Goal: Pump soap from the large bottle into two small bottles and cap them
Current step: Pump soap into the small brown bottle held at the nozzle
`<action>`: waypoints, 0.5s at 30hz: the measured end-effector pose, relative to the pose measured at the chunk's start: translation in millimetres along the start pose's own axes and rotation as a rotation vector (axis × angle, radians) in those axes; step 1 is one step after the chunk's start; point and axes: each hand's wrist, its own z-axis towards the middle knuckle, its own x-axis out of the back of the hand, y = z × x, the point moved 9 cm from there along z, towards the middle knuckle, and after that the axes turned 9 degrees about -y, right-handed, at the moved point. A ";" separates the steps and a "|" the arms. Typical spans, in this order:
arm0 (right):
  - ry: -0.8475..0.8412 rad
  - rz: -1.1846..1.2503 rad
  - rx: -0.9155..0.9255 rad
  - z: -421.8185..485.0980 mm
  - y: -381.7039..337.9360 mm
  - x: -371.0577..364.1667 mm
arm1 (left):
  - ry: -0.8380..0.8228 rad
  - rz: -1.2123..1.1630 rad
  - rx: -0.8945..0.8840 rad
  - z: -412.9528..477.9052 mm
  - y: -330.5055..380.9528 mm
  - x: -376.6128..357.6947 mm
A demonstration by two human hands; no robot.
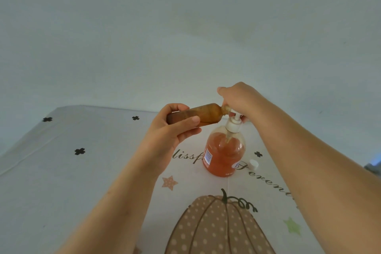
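Observation:
A large clear bottle (223, 154) of orange soap stands upright on the table, topped by a white pump (234, 122). My left hand (175, 128) holds a small amber bottle (203, 114) on its side, its open neck turned right and touching the pump's spout. My right hand (237, 97) rests on top of the pump head, fingers curled over it and hiding the spout tip. A small white cap (254, 164) lies on the cloth just right of the large bottle. Only one small bottle is in view.
The table carries a white cloth (92, 171) printed with black crosses, stars, script lettering and a dotted pumpkin (216, 227) near the front edge. A plain pale wall rises behind the table's far edge. Something dark shows at the far right edge (374, 166).

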 end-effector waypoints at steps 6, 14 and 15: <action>-0.011 -0.018 0.006 -1.9 -1.3 -1.1 | 0.006 -0.011 0.006 -1.4 -1.7 -0.4; -0.039 -0.013 -0.012 -0.7 -1.6 -4.5 | 0.009 0.002 0.017 1.6 -4.4 2.2; -0.034 -0.011 -0.005 1.0 -1.7 -4.5 | 0.011 -0.002 0.021 1.9 -5.0 2.7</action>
